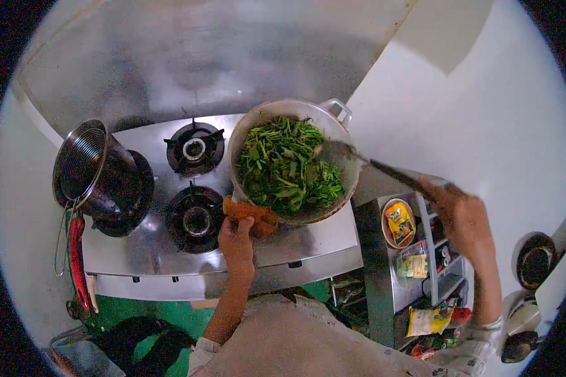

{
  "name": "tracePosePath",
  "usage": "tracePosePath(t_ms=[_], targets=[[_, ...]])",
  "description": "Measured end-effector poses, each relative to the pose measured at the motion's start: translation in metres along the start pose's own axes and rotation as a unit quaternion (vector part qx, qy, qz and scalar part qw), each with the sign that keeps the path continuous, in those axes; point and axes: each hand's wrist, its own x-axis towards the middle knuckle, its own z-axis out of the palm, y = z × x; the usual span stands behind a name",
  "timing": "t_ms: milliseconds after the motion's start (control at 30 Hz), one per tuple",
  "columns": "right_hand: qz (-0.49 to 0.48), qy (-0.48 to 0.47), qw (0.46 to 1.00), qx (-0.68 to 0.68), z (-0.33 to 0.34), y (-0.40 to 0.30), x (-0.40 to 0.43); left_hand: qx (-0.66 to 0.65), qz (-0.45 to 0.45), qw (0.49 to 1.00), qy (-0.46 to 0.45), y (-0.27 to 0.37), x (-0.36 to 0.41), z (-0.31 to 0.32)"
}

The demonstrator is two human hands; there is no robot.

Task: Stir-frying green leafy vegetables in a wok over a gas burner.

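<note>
A large metal pot (353, 181) full of chopped leafy greens (287, 165) stands on the right part of the stove. My left hand (236, 238) grips an orange cloth (250, 212) against the pot's near left side, where a handle seems to lie beneath it. My right hand (457, 217), slightly blurred, is closed around the dark handle of a cooking utensil (391, 172). The utensil's head reaches over the right rim into the pot, beside the greens; its exact shape is blurred.
Two gas burners (194, 148) sit left of the pot. Farther left, a wire strainer (80, 162) with a red handle rests on a dark pot (118, 188). At the right, a shelf unit (382, 282) holds a bowl (398, 223) with a yellow packet and several packages.
</note>
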Motion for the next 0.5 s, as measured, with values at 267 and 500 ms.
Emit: tracePosePath(t_ms=[267,500], targets=[[-0.108,-0.107,0.945,-0.288,-0.029,-0.048,0.134,-0.032,-0.016,0.999,0.011,0.006,-0.009,0.009],[-0.13,-0.353,0.907,-0.188,-0.008,-0.058,0.225,0.009,0.023,1.0,0.012,0.006,-0.013,0.005]])
